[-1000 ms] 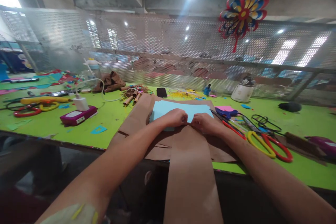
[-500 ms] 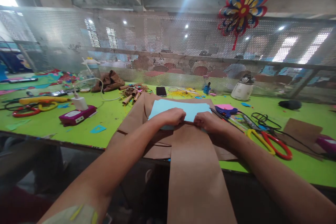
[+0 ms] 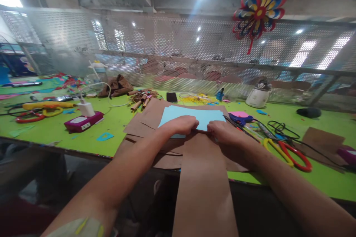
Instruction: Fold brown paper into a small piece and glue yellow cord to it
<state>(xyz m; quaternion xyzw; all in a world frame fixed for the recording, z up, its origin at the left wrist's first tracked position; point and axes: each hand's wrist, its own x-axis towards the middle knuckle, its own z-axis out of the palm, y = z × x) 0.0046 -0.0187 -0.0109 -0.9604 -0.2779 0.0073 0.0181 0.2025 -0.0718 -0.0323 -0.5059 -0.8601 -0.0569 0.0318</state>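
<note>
A long strip of brown paper (image 3: 207, 177) runs from my hands toward me and hangs over the table's front edge. My left hand (image 3: 187, 124) is closed, its fingers pinching the strip's far end, which looks narrowly folded or rolled. On the same end, a little to the right, my right hand (image 3: 218, 130) is closed too, fingertips curled over the paper. Light blue paper sheets (image 3: 191, 113) lie just beyond and under my hands. Beneath them spread larger brown paper sheets (image 3: 144, 118). Both thumbs are partly hidden.
Right of my hands lie a blue-handled tool (image 3: 240, 119) and scissors (image 3: 296, 155) with red and yellow handles. A purple power strip (image 3: 83, 122) with a white charger sits left. Behind are paper rolls (image 3: 141, 100), a phone (image 3: 171, 97) and a white container (image 3: 258, 94).
The strip's hanging end has swung slightly left. Both hands keep their pinch on its far end with barely any movement; the view has shifted slightly.
</note>
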